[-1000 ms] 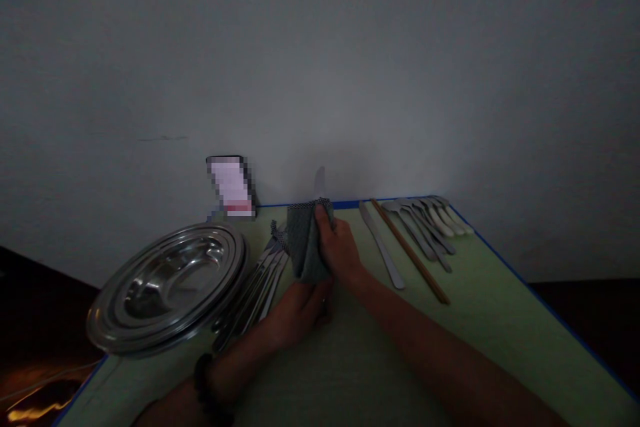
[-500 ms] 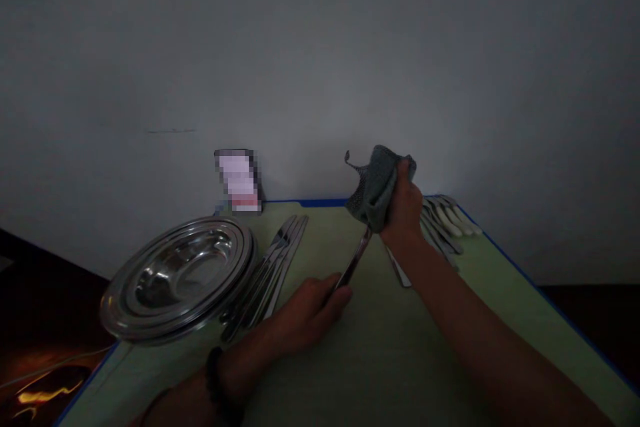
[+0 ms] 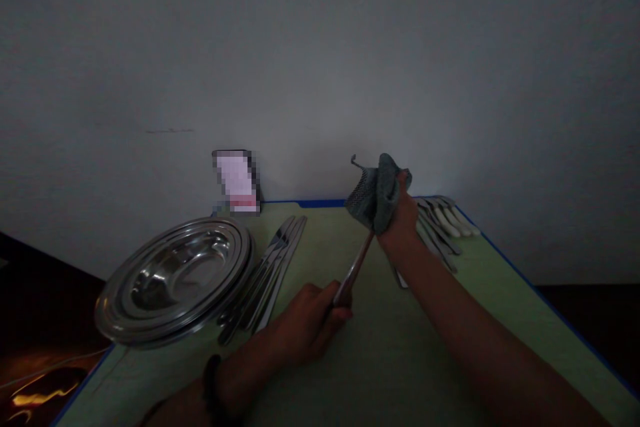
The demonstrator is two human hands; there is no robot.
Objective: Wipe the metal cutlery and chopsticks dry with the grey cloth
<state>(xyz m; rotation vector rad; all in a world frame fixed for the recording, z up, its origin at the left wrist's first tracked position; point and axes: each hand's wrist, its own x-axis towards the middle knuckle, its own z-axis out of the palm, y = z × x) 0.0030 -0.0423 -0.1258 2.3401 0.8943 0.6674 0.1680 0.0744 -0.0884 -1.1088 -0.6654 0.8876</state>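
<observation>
The gray cloth (image 3: 383, 197) is bunched around the upper end of one metal utensil (image 3: 355, 267), held above the middle of the tabletop (image 3: 325, 233), near its blue far edge (image 3: 325, 203). The right hand (image 3: 403, 220) is closed on the cloth; the left hand (image 3: 313, 320) grips the utensil's lower end. Green surface shows between the utensil and the knife pile (image 3: 267, 273) to its left, and wide to the right of the right forearm, out to the blue right edge (image 3: 550, 303). At least two steel plates (image 3: 175, 280) are stacked at the left edge, beside the pile. One phone (image 3: 237, 180) leans on the wall (image 3: 320, 47). Spoons (image 3: 440, 223) overlap near the far right corner; neither they nor the piled knives can be counted surely.
</observation>
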